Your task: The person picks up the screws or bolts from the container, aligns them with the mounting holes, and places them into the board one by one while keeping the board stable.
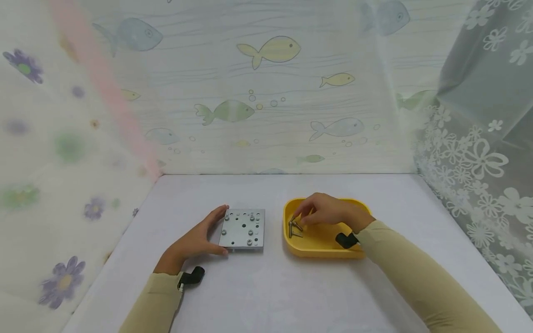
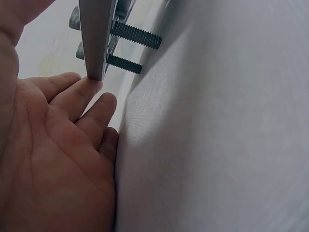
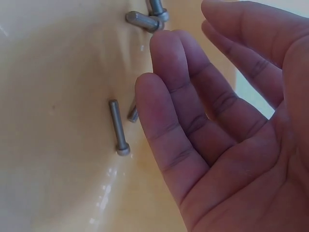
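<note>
A square grey metal plate (image 1: 243, 230) with several holes and a few bolts set in it lies on the white table. My left hand (image 1: 210, 233) rests against its left edge, fingers fairly straight, thumb at the near corner. In the left wrist view a fingertip (image 2: 91, 84) touches the plate's edge (image 2: 94, 38), and threaded bolt ends (image 2: 135, 36) stick out beneath the plate. My right hand (image 1: 310, 213) reaches into the yellow tray (image 1: 325, 247), fingertips just over loose bolts (image 1: 294, 227). The right wrist view shows the fingers (image 3: 193, 96) relaxed and empty, one bolt (image 3: 118, 126) lying beside them.
Curtains close in the table: a fish-patterned one behind (image 1: 266, 92), floral ones at the left (image 1: 62, 162) and right (image 1: 479, 162). Black wrist camera mounts (image 1: 192, 276) sit on both sleeves. White tablecloth (image 1: 270, 286) spreads in front of plate and tray.
</note>
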Motion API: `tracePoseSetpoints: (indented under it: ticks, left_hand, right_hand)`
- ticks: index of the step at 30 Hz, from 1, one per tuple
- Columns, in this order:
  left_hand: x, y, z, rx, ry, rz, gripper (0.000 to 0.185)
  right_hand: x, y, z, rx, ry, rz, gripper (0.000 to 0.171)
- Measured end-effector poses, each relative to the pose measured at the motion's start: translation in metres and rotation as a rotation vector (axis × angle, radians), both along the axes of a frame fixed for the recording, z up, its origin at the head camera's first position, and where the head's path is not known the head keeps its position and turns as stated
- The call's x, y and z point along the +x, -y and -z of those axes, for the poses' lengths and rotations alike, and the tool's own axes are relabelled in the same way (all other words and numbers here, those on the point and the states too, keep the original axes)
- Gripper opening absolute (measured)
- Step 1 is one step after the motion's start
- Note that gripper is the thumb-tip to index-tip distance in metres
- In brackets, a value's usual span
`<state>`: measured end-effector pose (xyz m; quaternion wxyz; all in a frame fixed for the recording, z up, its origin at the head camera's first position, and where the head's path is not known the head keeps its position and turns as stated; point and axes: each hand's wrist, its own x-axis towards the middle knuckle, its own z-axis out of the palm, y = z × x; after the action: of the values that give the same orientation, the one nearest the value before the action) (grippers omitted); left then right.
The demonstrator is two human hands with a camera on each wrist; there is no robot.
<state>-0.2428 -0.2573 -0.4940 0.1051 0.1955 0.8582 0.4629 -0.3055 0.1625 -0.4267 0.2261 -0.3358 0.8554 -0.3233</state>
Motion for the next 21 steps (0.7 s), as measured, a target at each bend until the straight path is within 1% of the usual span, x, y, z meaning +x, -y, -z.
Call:
tracePoseSetpoints:
  ticks: [6,12,21]
  left_hand:
    - [-0.002,0.002,0.001,-0.013,-0.012,0.002,0.136]
    - [-0.002,0.003,0.000,0.005,-0.003,0.009,0.136]
    - [-0.001,0.003,-0.003,0.002,0.007,0.005,0.135]
  right_hand:
    - [0.000,0.007,0.002,0.035,0.023,0.012,0.026]
    - [-0.004,0.013,0.010,0.069,0.043,0.014,0.027]
    - [-0.009,0.018,0.020,0.080,0.034,0.025,0.024]
